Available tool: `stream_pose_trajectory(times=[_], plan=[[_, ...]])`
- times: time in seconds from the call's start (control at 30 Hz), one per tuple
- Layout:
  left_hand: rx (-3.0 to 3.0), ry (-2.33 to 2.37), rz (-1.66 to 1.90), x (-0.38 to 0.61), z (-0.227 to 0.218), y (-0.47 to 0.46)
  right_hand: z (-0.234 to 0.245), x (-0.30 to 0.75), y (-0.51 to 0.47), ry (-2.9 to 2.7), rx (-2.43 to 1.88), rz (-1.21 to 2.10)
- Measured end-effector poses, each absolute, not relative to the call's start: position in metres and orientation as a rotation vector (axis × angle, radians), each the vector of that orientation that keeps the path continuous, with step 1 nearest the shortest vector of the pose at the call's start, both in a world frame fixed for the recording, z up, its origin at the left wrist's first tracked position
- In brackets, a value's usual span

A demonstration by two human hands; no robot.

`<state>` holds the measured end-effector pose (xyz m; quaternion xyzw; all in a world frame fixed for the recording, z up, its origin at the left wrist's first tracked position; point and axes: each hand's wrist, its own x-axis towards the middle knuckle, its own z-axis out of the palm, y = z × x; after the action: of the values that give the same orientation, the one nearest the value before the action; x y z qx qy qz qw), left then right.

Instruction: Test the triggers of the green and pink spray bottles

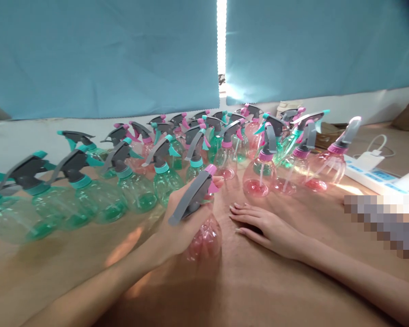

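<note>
Centrally, toward six o'clock: one pink-tinted trigger spray bottle, left hand with grip wrapped about its neck. Presumably light, slippery, belly thin and yielding; best held at the stiffer neck. Right hand: four o'clock, palm down on table, grasping nothing.

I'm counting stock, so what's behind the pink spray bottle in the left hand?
Behind the pink spray bottle, a green spray bottle shows its grey head, teal collar and upper body. The left hand and held bottle cover its base.

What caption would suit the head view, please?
Left hand gripping a pink spray bottle, right hand palm-down on the table.
</note>
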<state>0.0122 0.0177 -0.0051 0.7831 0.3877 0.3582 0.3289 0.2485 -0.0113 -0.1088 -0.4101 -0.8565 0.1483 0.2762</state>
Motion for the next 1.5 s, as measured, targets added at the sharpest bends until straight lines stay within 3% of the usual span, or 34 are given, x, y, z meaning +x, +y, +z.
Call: stream_pose_trajectory(times=[1.5], plan=[[1.998,0.940,0.978,0.0157,-0.0039,0.0187,-0.1096,0.2509,-0.0109,-2.320,-1.137,0.423]])
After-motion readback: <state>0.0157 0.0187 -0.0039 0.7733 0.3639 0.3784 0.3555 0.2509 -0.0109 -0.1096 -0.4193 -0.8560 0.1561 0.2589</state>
